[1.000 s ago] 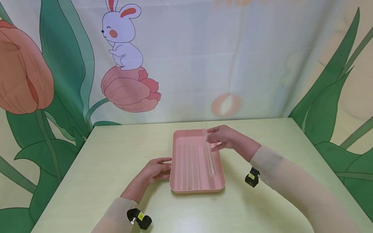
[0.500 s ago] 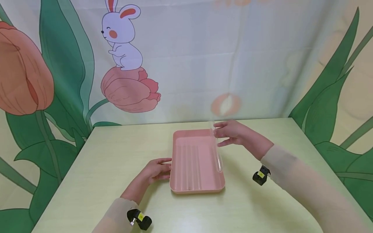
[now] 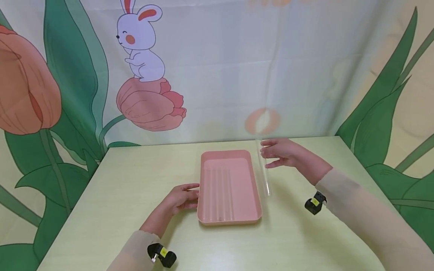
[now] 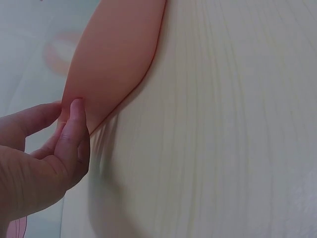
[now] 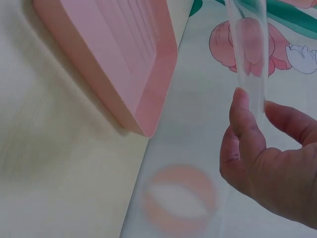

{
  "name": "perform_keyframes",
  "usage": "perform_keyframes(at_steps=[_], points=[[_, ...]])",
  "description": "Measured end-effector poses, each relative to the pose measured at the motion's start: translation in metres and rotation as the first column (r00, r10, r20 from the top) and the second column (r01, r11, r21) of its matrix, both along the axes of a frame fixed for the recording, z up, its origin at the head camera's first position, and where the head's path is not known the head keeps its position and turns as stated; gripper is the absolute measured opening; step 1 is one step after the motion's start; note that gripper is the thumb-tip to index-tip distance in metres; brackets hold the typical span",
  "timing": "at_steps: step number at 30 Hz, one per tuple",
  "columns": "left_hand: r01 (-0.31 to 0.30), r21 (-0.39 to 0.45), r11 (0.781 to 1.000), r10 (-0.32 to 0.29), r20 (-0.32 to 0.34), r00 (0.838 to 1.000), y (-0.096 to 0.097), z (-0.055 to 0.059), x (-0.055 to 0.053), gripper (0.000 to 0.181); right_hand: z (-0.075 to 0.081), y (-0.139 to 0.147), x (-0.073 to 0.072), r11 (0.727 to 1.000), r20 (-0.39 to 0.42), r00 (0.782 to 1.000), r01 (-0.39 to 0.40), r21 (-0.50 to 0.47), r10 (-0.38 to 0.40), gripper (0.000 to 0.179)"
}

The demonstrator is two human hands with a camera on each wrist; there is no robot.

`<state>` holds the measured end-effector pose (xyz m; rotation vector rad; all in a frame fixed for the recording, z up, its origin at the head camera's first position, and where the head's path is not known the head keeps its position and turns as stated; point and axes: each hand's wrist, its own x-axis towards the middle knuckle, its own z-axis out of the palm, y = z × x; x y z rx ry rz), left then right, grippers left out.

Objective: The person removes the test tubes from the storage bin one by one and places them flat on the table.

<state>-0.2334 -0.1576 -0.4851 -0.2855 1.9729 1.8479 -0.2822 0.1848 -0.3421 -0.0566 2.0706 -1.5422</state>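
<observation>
Clear tube (image 3: 266, 182), held in the right hand (image 3: 284, 153) above a pale wood-grain table (image 3: 135, 169).

Head view: the tube lies just beyond the right edge of a pink tray (image 3: 244, 188), its lower end slanting toward the person. The thumb and fingers of the right hand are pinched on its upper part. The left hand (image 3: 183, 197) rests its fingertips against the tray's left wall, the hand not closed. Long translucent forms (image 3: 218, 194) run lengthwise in the tray's left half; whether they are further tubes or moulded ridges cannot be told. Each wrist bears a small black device, one on the left (image 3: 162, 256) and one on the right (image 3: 315, 203), each with a yellow label; any marking is too small to read. One second earlier the tube was over the tray's right half, and half a second earlier over its right rim; tray and left hand have kept their places. Behind the table hangs a printed cloth (image 3: 217, 75) with a rabbit and tulips.

Left wrist view: the fingertips touch the tray's smooth outer wall, near its rim.

Right wrist view: the tube rises from between thumb and fingers, the printed cloth showing through it; the tray stands apart from it.
</observation>
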Motion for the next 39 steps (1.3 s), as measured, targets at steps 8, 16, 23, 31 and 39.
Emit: perform_keyframes(at_steps=[8, 16, 23, 31, 39], points=[[-0.009, -0.008, 1.0, 0.009, 0.005, 1.0, 0.0, 0.001, 0.0, 0.05, -0.014, 0.012, -0.003, 0.999, 0.003, 1.0, 0.016, 0.049, -0.016, 0.066], [-0.005, -0.001, 1.0, 0.005, 0.0, 1.0, 0.0, 0.001, -0.001, 0.05, -0.032, 0.018, -0.005, 0.999, 0.005, 1.0, 0.001, 0.055, -0.001, 0.065], [-0.016, -0.009, 1.0, 0.016, 0.002, 1.0, 0.0, 0.0, -0.001, 0.049, -0.045, 0.019, -0.008, 0.999, 0.016, 1.0, -0.008, 0.032, 0.008, 0.064], [-0.004, 0.021, 1.0, 0.004, -0.008, 1.0, -0.001, -0.003, -0.001, 0.051, -0.064, 0.021, -0.011, 1.0, 0.024, 1.0, -0.011, 0.012, 0.011, 0.064], [-0.008, 0.025, 1.0, 0.008, -0.009, 1.0, -0.001, -0.003, -0.001, 0.052, -0.082, 0.022, -0.015, 1.0, 0.04, 0.999, -0.008, -0.004, 0.009, 0.064]])
